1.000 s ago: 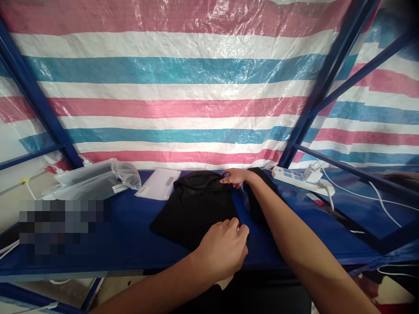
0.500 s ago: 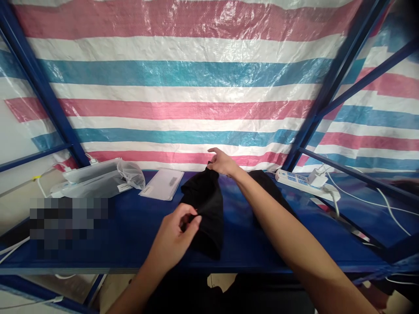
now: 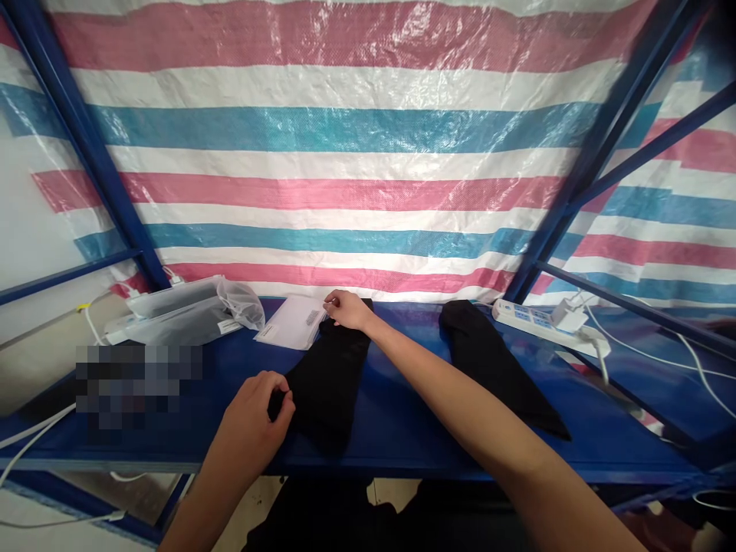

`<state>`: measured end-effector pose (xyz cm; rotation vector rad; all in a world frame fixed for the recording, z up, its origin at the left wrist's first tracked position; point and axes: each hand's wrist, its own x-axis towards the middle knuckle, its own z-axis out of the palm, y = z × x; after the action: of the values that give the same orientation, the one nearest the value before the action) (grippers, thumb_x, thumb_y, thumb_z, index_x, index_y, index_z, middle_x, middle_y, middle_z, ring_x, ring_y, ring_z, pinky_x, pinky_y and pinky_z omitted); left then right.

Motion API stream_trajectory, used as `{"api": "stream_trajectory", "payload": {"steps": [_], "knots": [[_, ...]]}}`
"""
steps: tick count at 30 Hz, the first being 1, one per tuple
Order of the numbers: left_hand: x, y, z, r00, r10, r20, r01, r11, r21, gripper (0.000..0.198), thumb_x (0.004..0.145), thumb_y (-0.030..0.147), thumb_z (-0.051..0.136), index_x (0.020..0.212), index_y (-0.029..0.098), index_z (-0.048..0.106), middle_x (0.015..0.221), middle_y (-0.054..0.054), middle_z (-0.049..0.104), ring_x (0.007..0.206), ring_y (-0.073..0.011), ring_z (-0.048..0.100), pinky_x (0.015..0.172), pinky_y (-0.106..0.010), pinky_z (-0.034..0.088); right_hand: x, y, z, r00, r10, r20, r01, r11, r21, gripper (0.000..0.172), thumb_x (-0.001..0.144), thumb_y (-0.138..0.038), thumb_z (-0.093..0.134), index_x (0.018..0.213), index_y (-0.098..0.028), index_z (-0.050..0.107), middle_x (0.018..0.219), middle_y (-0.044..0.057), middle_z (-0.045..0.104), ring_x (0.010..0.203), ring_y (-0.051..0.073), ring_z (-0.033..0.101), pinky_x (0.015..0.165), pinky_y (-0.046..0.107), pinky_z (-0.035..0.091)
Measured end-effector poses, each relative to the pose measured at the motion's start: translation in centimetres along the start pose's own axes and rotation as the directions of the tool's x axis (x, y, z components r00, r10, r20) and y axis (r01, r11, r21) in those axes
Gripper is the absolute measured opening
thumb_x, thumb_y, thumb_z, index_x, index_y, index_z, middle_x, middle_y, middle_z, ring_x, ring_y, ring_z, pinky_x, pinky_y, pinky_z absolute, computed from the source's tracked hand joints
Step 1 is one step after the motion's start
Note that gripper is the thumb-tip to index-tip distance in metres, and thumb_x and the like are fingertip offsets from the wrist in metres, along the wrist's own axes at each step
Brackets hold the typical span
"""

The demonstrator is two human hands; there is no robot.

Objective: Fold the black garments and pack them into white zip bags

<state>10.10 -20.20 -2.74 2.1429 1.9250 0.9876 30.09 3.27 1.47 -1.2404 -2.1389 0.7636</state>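
Observation:
A black piece of cloth shaped like a long sock (image 3: 330, 383) lies flat on the blue tabletop (image 3: 414, 414) in front of me. My left hand (image 3: 253, 418) pinches its lower left corner, thumb and forefinger curled together at the edge. At the far end my right hand (image 3: 346, 309) has its fingers bent over the upper left part of the cloth; its fingertips are partly hidden. A second black sock (image 3: 497, 364) of similar shape lies to the right, apart from both hands and partly behind my right forearm.
White flat packets (image 3: 290, 322) lie behind the cloth. A translucent plastic bag (image 3: 189, 314) sits further left. At the back right is a white power strip (image 3: 546, 328) with a charger and cables. Blue metal posts and a striped tarp (image 3: 345, 169) bound the table.
Both hands have moved left with the sock. It was held raised and bunched with its lower opening showing; now it lies spread flat. The view has shifted slightly.

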Motion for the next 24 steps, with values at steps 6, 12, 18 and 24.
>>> {"api": "stream_trajectory", "payload": {"steps": [6,12,18,24], "knots": [[1.0,-1.4,-1.0,0.995,-0.098,0.024,0.100,0.992,-0.075,0.017,0.096,0.040,0.056,0.095,0.026,0.065,0.092,-0.001,0.072,0.077,-0.0202,0.066,0.071,-0.032,0.048,-1.5,1.3,0.2,0.890,-0.433,0.146,0.455,0.809,-0.373,0.032,0.102,-0.027,0.072,0.131,-0.013,0.074,0.127,0.018,0.077,0.121,0.031,0.069,0.111,0.045,0.049],[1.3,-0.9,-1.7,0.984,-0.160,0.077,0.173,0.963,-0.209,0.022,0.094,0.046,0.061,0.101,0.026,0.067,0.082,0.002,0.073,0.069,-0.0194,0.070,0.063,-0.029,0.049,-1.3,1.8,-0.5,0.904,-0.418,0.087,0.417,0.822,-0.388,0.024,0.099,-0.005,0.060,0.104,-0.018,0.080,0.103,0.009,0.080,0.101,0.024,0.069,0.105,0.039,0.047],[0.6,-0.6,-1.8,0.982,-0.086,0.165,0.117,0.975,-0.189,0.018,0.097,0.042,0.059,0.096,0.026,0.066,0.084,0.001,0.073,0.077,-0.0196,0.070,0.069,-0.029,0.050,-1.1,1.0,-0.1,0.901,-0.430,-0.046,0.389,0.852,-0.349,0.027,0.106,-0.014,0.056,0.114,-0.021,0.081,0.117,0.009,0.078,0.113,0.026,0.065,0.104,0.037,0.048],[1.5,0.1,-3.2,0.991,0.081,0.103,-0.080,0.997,-0.012,0.012,0.089,0.022,0.052,0.082,0.023,0.061,0.136,-0.010,0.069,0.120,-0.0299,0.066,0.091,-0.039,0.056,-1.5,1.7,2.5,0.936,-0.353,0.023,0.328,0.843,-0.426,0.028,0.107,-0.016,0.056,0.113,-0.024,0.082,0.119,0.007,0.079,0.116,0.027,0.065,0.098,0.035,0.049]]}}
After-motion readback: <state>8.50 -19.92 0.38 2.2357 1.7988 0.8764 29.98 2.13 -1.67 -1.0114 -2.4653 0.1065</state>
